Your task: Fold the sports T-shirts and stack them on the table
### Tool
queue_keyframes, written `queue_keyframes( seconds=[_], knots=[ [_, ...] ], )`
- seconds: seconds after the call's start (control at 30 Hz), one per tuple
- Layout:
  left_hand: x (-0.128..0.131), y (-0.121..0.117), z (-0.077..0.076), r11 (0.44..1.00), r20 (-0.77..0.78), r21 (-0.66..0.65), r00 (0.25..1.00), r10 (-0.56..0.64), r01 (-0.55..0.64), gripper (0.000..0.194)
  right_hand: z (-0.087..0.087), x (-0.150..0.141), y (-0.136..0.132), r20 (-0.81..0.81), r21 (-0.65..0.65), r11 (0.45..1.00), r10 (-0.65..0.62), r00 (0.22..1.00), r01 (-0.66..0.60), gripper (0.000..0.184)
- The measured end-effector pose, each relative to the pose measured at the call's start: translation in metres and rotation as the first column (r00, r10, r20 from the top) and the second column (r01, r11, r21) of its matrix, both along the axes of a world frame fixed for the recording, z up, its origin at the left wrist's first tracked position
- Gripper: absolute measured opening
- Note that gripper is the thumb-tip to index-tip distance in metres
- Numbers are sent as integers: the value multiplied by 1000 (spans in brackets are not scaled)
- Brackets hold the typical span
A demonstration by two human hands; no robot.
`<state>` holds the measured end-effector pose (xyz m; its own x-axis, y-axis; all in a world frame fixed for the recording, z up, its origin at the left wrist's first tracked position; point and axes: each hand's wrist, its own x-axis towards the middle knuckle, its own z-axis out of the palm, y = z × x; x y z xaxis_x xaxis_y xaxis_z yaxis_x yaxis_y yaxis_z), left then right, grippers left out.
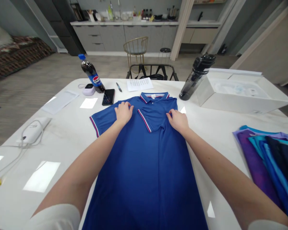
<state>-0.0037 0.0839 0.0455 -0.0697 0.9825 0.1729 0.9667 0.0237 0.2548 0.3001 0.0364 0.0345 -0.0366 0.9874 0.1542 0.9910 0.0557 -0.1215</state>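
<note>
A blue polo shirt [139, 166] lies on the table with its collar at the far end. Its right side is folded inward, so that the right sleeve [151, 118], trimmed in red and white, rests across the chest. The left sleeve [105, 118] is spread out to the side. My left hand [124, 112] is at the left shoulder, its fingers bent and closed on the cloth. At the folded right edge, my right hand [178, 120] pinches the fabric beside the sleeve. The fingertips of both hands are partly hidden.
On the white table [69, 147] stand a cola bottle [93, 74], a dark tumbler [194, 78] and an open white box [240, 92]. A phone [108, 97] and paper [139, 84] lie beyond the shirt. Folded clothes [266, 159] are at right, a cabled white device [35, 130] left.
</note>
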Motion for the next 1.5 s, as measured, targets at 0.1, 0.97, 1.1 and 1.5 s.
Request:
queue_keyframes(
  seconds=[0.1, 0.97, 1.1, 1.5],
  knots=[
    [-64, -13, 6, 989, -110, 52, 984, 142, -137, 36, 14, -39, 23, -65, 22, 995, 103, 993, -102, 27],
    [-50, -56, 156, 979, 874, 8, 475, -107, 204, 34, 40, -174, 153, -593, 92, 908, 380, 710, -408, 19],
    [57, -46, 154, 934, 897, -1, 413, -157, 357, 34, 44, -92, 146, -705, 75, 944, 278, 653, -321, 26],
    [57, 44, 9, 931, -170, -193, 924, -343, 310, 41, 8, 19, 6, -373, -89, 995, 13, 928, -50, 51]
  ],
)
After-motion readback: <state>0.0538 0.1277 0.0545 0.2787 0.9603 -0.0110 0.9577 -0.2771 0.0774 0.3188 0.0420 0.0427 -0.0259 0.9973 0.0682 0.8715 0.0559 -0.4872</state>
